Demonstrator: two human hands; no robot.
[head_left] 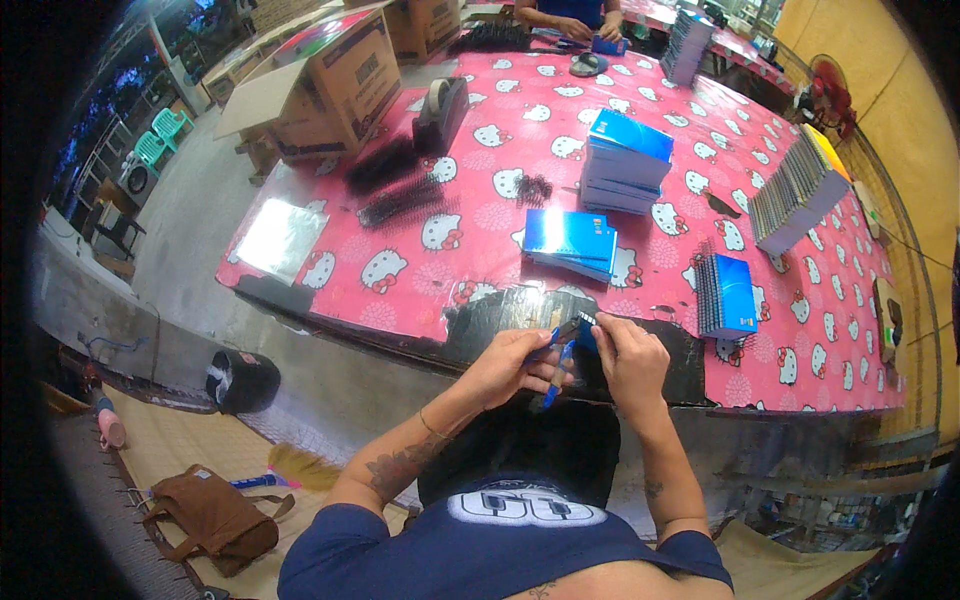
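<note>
At the near edge of the table, my left hand [508, 368] is closed round pliers with blue handles [558, 380]. Their dark jaws point up toward a small blue notebook [587, 334], seen nearly edge-on. My right hand [632, 362] pinches this notebook by its upper end, close to the jaws. Whether the jaws touch the notebook's binding is too small to tell. Just beyond my hands lies a short stack of blue notebooks [565, 238], with a taller stack [628, 160] behind it. To the right stands a spiral-bound blue pile [728, 297].
Black wire coils [405, 200] lie left of centre beside a tape dispenser [440, 115]. Cardboard boxes [340, 90] stand at the back left. A clear plastic sheet [268, 240] rests on the left corner. A long notebook row [800, 190] is at right. Across the table, another person's hands [590, 30] work.
</note>
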